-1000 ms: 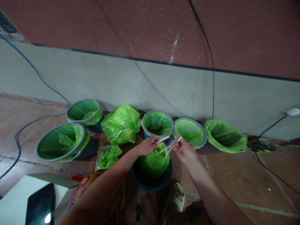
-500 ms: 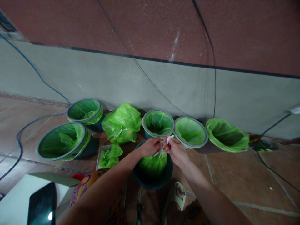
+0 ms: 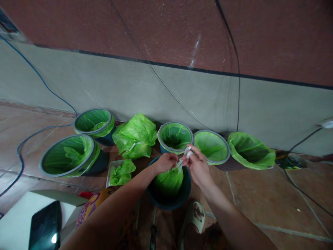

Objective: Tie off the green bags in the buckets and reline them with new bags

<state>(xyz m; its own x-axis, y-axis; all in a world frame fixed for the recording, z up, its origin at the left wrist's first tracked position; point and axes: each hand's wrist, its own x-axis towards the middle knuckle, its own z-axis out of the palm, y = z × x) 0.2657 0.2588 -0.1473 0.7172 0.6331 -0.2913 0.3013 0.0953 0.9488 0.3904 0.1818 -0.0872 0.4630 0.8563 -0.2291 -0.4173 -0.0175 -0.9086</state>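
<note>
A green trash bag, gathered at its neck, sits inside a dark bucket between my feet. My left hand is closed at the bag's neck, its fingertips pinching near the white drawstring. Just to the right, my right hand is closed on the white drawstring, with part of the strip looped over its fingers. Exactly how the strip runs between the two hands is too small to make out.
Lined bins stand along the wall: two at left, others at right. A tied green bag and a small tub of green bags sit between. A phone lies on a white box.
My right hand has turned and risen slightly, with the white drawstring now looped round its fingers. My left hand stays at the bag's neck, its position nearly the same.
</note>
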